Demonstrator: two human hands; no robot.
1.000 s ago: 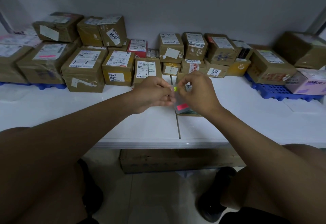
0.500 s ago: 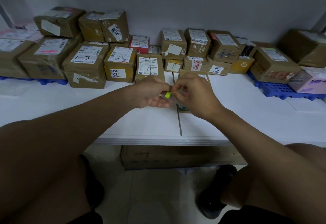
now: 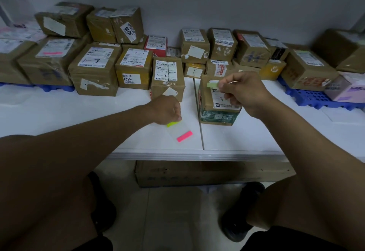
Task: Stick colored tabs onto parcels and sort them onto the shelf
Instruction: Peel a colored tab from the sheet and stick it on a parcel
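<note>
Two grips | left [image 3: 167, 110] pinches clear tab sheet [image 3: 178, 130] | right [image 3: 244, 92] pinches green tab [image 3: 212, 85]

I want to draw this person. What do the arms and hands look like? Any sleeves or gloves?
Both arms are bare all the way up: no sleeves show. The left hand and right hand wear no gloves, and I see no rings, watch or bracelet. Lower down, black shoes and dark clothing over the legs show.

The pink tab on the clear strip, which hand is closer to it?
Left. The left hand holds the strip's yellow end, just above the pink tab; the right hand is off at the parcel.
</note>
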